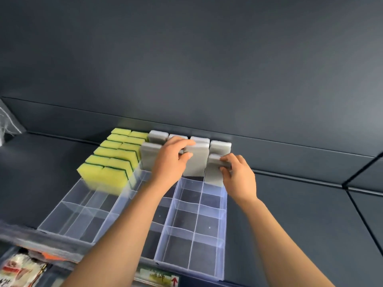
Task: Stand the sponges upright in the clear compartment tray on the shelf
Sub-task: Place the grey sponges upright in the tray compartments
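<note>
Stocking the clear tray on the shelf: the left hand curls round one upright grey sponge, the right hand pinches a second grey sponge; yellow sponges fill the back-left rows, front compartments not yet filled

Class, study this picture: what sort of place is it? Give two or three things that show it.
Probably a shop shelf being stocked: rows of identical yellow sponges and grey sponges in a clear tray, a label strip on the front edge, and packaged goods below.
</note>
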